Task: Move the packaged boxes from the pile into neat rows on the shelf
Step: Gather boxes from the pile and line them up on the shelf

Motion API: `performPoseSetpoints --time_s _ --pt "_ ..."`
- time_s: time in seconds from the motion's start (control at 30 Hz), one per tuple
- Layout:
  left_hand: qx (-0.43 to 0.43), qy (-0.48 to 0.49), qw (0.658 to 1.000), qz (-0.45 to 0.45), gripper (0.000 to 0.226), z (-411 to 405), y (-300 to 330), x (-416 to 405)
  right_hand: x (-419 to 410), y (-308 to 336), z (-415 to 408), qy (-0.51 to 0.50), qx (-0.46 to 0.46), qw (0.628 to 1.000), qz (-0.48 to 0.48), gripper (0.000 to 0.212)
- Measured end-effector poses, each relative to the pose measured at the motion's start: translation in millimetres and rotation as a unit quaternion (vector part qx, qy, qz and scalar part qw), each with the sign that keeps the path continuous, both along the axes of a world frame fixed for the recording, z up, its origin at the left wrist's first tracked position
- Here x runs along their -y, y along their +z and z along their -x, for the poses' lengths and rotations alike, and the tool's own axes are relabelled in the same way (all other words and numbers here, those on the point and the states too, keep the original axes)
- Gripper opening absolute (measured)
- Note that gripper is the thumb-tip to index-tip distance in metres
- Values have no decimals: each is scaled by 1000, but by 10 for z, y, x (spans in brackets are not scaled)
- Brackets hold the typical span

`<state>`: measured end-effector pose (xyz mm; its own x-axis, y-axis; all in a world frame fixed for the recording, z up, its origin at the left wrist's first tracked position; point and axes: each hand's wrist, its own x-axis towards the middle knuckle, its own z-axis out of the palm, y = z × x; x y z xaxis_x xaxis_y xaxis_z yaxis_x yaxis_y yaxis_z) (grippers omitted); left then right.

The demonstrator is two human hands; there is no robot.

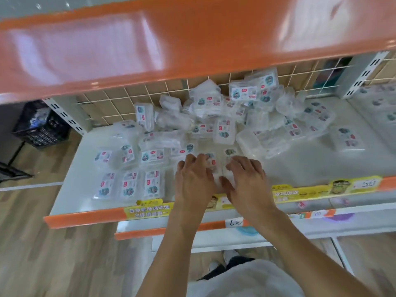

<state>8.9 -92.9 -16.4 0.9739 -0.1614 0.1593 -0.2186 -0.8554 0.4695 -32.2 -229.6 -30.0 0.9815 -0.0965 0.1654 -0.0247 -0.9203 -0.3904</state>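
A loose pile of clear packaged boxes [216,116] with teal and red labels fills the back and middle of the white shelf [304,168]. At the front left, three boxes [129,185] lie side by side, with a second row [127,155] behind them. To the right of these rows, my left hand [192,179] holds one packaged box [211,160] from above, fingers bent over its top. Beside it, my right hand [246,181] holds the neighbouring box [230,152], thumb at its left side. Both boxes sit on the shelf near the front edge, mostly hidden by my hands.
An orange upper shelf [192,39] overhangs the pile. A wire grid [128,97] backs the shelf. One box [348,139] lies apart at the right. Yellow price strips [150,211] line the orange front edge. A black crate [40,125] stands on the floor at left.
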Motion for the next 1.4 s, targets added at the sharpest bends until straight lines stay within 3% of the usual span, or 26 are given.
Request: performPoseSetpoints --time_s 0.07,0.2,0.33,0.47,0.67,0.77,0.9,1.03,1.23,1.4 --pt "-13 -9 1000 -8 29 -3 18 -56 -1 7 43 -21 23 999 -21 28" --pt "-46 -44 998 -6 58 -35 23 -128 48 15 76 -30 22 994 -104 24" --pt "-120 -116 985 -44 71 -197 81 -168 52 77 83 -112 -16 979 -167 48" --pt "-158 -154 973 -69 72 -296 150 -179 -6 117 77 -180 -86 970 -142 73" --pt "-156 -77 983 -51 86 -304 178 -262 -74 64 32 -200 -69 972 -103 67" --pt "-167 -59 984 -10 77 -292 176 -340 -48 72 15 -182 -79 975 -97 60" --pt "-227 -64 971 48 61 -306 210 -503 -47 129 26 -164 -67 966 -189 63" --pt "-286 -97 945 127 51 -339 254 -653 -24 114 46 -149 -43 957 -244 53" --pt "-306 -68 910 270 42 -327 267 -779 69 176 128 -168 6 882 -441 35" --pt "-316 -67 891 319 37 -289 273 -725 246 231 269 -203 69 830 -514 36"
